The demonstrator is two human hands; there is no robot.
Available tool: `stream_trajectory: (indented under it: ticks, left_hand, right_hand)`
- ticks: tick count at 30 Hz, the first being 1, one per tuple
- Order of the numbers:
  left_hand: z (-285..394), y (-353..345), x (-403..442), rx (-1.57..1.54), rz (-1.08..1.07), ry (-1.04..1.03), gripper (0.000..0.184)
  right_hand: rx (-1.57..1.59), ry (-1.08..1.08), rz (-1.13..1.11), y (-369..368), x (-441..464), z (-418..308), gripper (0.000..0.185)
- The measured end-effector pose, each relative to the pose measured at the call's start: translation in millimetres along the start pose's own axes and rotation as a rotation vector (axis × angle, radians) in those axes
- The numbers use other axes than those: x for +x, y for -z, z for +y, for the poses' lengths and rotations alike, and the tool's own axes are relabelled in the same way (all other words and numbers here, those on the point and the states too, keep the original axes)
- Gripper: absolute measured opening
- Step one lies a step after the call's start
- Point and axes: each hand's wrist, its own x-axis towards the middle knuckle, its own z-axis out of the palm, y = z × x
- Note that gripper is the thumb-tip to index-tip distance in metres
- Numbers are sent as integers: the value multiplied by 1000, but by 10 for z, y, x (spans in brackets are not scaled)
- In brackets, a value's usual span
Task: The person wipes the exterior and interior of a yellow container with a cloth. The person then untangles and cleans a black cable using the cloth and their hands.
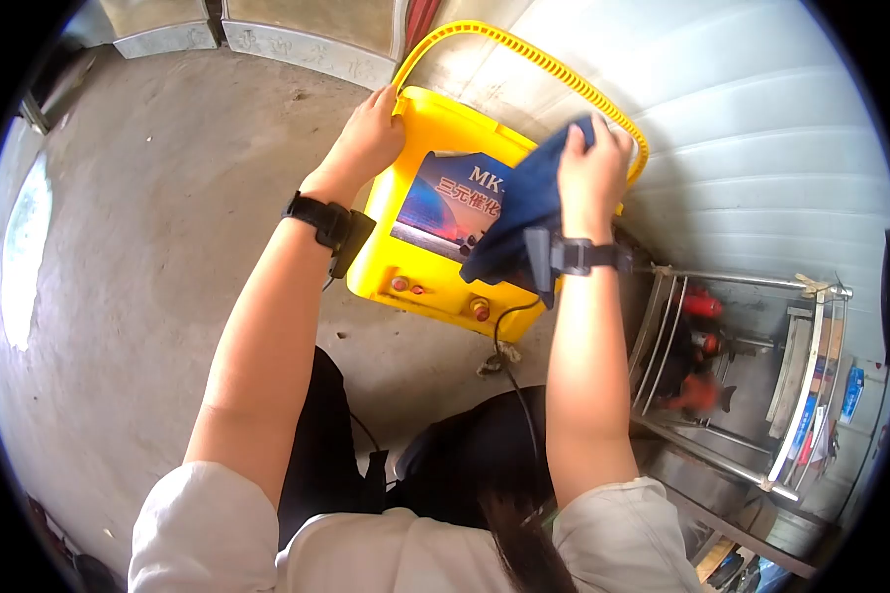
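A yellow machine [376,252] with a printed label [450,203] stands on the floor in front of me, a ribbed yellow hose [554,67] arching over its far side. My left hand [374,133] grips the machine's upper left corner, fingers curled over the edge. In my right hand [593,173] is a dark blue cloth [524,212], which drapes over the right part of the machine and covers some of the label. Red and brass-coloured fittings [480,308] show on the near side. A black band is on each wrist.
A metal rack [732,450] with red tools and boxes stands at the right, beside a pale panelled wall [771,128]. Concrete floor [168,198] spreads to the left. A dark cable [514,381] runs from the machine towards my legs.
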Motion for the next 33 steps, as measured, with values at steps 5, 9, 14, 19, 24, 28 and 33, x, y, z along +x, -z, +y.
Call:
stream_trajectory:
  ticks: [5,9,14,19,24,28,33]
  left_hand:
    - [132,113,19,-215,-261,314,44]
    - [-322,-41,146,-346,-269,237,46]
    - [-93,267,18,-340,-366,225,68]
    - [175,274,-169,-25,-420,176,91]
    - [256,295,-178,16,-419,176,90]
    - [93,256,-177,-24,-394,115,89]
    - [-60,121,-234,11,-246,0,89]
  right_hand:
    - [298,104,47,230,-307,-370,33]
    - [358,386,-180,-20,-515,-1040,23]
    - [119,369,-281,-226,-509,-1199,22]
    - [23,163,-271,3,-503,-1002,14]
    - [40,346,-223,-189,-449,-1161,11]
    - [100,446,-174,-431,-425,-1238,9]
    - [64,335,-83,-169,-534,-932,6]
